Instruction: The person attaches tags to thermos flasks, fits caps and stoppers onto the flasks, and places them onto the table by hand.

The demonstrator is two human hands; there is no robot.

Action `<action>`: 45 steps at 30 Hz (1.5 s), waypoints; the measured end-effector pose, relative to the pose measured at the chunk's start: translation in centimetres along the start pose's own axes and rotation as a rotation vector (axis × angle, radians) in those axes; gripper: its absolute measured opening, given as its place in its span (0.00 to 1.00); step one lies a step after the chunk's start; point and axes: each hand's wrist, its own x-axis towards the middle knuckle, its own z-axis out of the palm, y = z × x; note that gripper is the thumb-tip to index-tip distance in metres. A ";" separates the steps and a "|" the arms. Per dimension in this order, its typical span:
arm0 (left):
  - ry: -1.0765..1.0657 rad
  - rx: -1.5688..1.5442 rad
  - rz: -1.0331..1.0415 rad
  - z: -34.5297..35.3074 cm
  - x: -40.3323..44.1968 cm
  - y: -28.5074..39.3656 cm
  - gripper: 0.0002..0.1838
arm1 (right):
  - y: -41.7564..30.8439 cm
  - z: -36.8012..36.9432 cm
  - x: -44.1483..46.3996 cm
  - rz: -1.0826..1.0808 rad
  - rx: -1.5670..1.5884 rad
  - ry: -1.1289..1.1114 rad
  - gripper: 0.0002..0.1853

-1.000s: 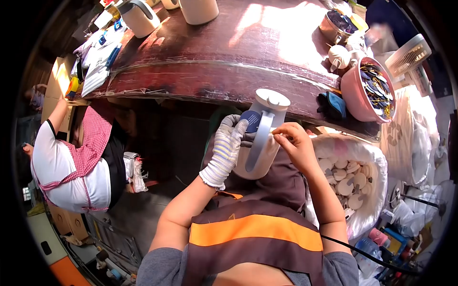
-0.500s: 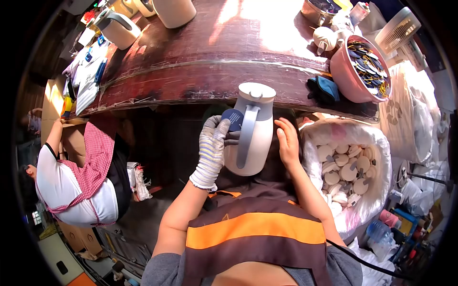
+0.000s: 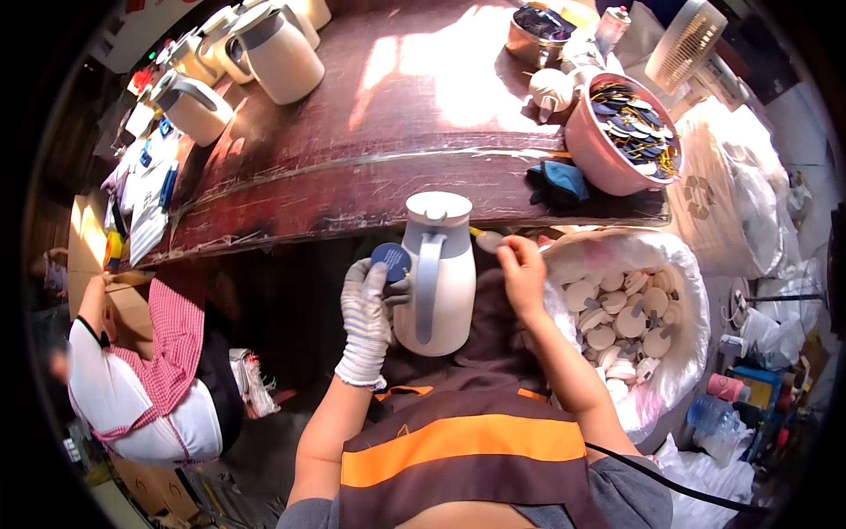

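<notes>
A white vacuum jug (image 3: pixel 454 304) with a grey handle stands upright in front of my apron, below the table edge. My left hand (image 3: pixel 363 322), in a striped knit glove with grey fingertips, pinches a round navy tag (image 3: pixel 390 263) with small pale print. Its other fingers reach behind the jug's handle and touch the body. On the jug's far side, my bare right hand (image 3: pixel 523 269) is closed at the fingertips on a small pale round tag (image 3: pixel 489 241), with a bit of yellow cord beside it. What supports the jug's base is hidden.
A pink basin (image 3: pixel 577 145) of navy tags with yellow cords stands on the table (image 3: pixel 388 150), near a blue-black glove (image 3: pixel 558 182). Right of me is a plastic-lined bin (image 3: pixel 692 309) of white lids. More jugs (image 3: pixel 280 66) stand far left. A co-worker (image 3: pixel 163 379) bends at left.
My right hand has gone from open beside the jug to closed on a pale tag. The jug and left hand sit lower and further left in view, as the camera has also shifted.
</notes>
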 end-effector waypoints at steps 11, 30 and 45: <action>-0.009 0.030 0.028 0.3 0.3 0.5 0.12 | -14.9 -9.5 11.1 -0.446 -0.313 0.239 0.17; -0.233 -0.082 -0.320 1.6 -1.8 1.9 0.12 | -10.9 1.0 -2.8 0.266 0.231 -0.578 0.12; -0.021 -0.073 -0.028 2.8 -2.1 2.6 0.12 | -11.7 -0.9 -1.5 0.495 1.179 -0.623 0.10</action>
